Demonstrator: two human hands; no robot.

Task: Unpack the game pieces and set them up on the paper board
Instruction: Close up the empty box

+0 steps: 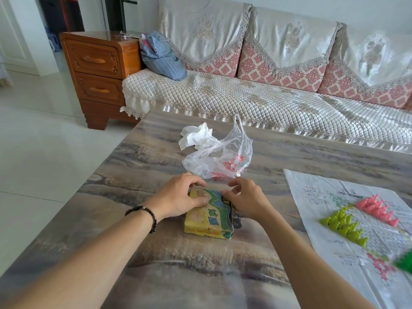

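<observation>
A yellow, green and blue game box (208, 219) lies flat on the marbled table (156, 253). My left hand (178, 195) grips its far left corner, fingers curled over the edge. My right hand (245, 199) holds the far right side, thumb on the lid. To the right lies the white paper board (347, 221) with a printed star grid. Several pink pieces (376, 208) and yellow-green pieces (343, 226) stand in rows on it. A few dark green pieces (404, 260) show blurred at the right edge.
A crumpled clear plastic bag (219, 155) with red print and a white tissue (195, 136) lie just beyond the box. A covered sofa (267, 90) runs behind the table, with a wooden drawer cabinet (98, 72) at its left.
</observation>
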